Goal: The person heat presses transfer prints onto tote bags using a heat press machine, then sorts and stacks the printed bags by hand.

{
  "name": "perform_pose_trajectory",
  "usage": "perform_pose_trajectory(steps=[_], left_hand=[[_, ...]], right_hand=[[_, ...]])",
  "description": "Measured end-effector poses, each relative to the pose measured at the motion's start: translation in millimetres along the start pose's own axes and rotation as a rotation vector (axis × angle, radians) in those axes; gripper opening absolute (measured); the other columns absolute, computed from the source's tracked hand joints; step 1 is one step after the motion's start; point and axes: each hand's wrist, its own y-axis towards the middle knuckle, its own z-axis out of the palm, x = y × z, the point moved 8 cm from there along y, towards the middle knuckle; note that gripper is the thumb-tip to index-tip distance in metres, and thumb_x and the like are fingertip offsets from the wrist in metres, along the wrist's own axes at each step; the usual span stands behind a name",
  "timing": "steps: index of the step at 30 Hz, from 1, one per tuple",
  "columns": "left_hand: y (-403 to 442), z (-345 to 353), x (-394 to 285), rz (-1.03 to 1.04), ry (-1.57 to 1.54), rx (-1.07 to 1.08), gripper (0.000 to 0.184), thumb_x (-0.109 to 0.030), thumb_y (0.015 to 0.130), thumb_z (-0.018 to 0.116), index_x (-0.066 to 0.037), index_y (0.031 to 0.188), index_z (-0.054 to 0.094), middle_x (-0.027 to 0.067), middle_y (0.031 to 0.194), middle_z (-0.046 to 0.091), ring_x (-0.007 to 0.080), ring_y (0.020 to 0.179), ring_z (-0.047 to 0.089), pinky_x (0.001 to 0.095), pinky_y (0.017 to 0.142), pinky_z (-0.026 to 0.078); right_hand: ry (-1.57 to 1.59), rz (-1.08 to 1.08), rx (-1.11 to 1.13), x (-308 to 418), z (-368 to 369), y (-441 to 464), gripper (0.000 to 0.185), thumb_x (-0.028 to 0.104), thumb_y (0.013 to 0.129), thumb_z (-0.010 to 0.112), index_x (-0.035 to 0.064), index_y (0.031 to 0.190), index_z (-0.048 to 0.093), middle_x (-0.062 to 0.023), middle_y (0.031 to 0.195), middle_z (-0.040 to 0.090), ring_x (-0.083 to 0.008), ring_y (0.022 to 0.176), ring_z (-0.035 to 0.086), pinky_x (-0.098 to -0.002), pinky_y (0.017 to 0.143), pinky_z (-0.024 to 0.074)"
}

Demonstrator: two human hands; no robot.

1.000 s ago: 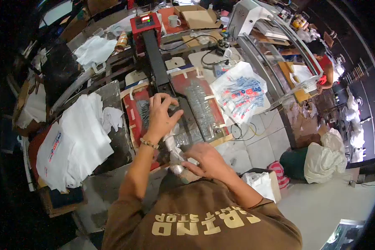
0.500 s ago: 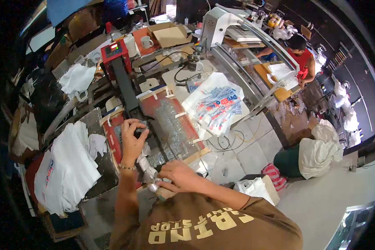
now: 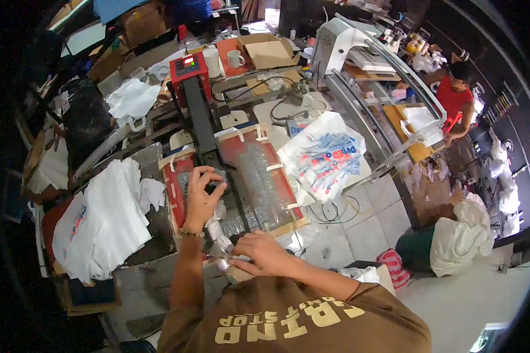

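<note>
My left hand (image 3: 202, 200), with a beaded bracelet at the wrist, is curled over the near part of a dark machine arm (image 3: 201, 117), its fingers bent; what it may hold is hidden. My right hand (image 3: 259, 252) is closed at the near end of a whitish wrapped bundle (image 3: 219, 232), close to my body. A shiny silver piece (image 3: 222, 265) shows beside its fingertips. Under the dark arm lies a red board (image 3: 265, 176) covered with clear film and taped at its edges.
White printed sheets (image 3: 330, 156) lie right of the board, a white stack (image 3: 103, 220) left. Behind stand a red control box (image 3: 188, 67), a mug (image 3: 235, 58) and a cardboard box (image 3: 268, 50). A grey-white frame press (image 3: 333, 47) and a person in red (image 3: 455, 97) are at the right.
The view has swung and shifted, moving the table within the picture. Both hands keep nearly the same poses near the dark arm and the bundle.
</note>
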Motion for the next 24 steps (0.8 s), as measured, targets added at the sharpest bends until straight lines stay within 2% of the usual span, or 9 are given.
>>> perform_pose_trajectory(steps=[2,4,24], left_hand=[[-1.0,1.0,2.4,0.008,-0.002,-0.011,0.016,-0.009,0.076,0.077,-0.005,0.089,0.069,0.0112,0.110,0.059,0.0306,0.105,0.056,0.0401,0.091,0.045],[-0.1,-0.9,-0.9,0.006,-0.002,-0.008,0.015,-0.009,0.076,0.077,-0.004,0.088,0.069,0.0113,0.108,0.059,0.0305,0.104,0.056,0.0395,0.091,0.045],[-0.2,-0.8,0.5,0.015,-0.025,-0.024,0.016,-0.008,0.075,0.077,-0.004,0.088,0.070,0.0109,0.107,0.059,0.0298,0.104,0.057,0.0394,0.092,0.045]], right_hand=[[-0.008,-0.010,0.001,0.2,1.4,0.3,0.027,0.030,0.091,0.062,0.0040,0.098,0.067,-0.0120,0.084,0.063,-0.0309,0.084,0.062,-0.0416,0.076,0.0439],[0.011,-0.044,-0.092,1.5,-3.3,0.4,0.021,0.027,0.089,0.067,0.0063,0.090,0.067,-0.0089,0.078,0.061,-0.0278,0.078,0.060,-0.0391,0.072,0.0418],[-0.003,-0.014,-0.063,5.9,-7.7,3.6,0.022,0.028,0.090,0.066,0.0066,0.087,0.067,-0.0079,0.075,0.059,-0.0272,0.076,0.059,-0.0388,0.072,0.0410]])
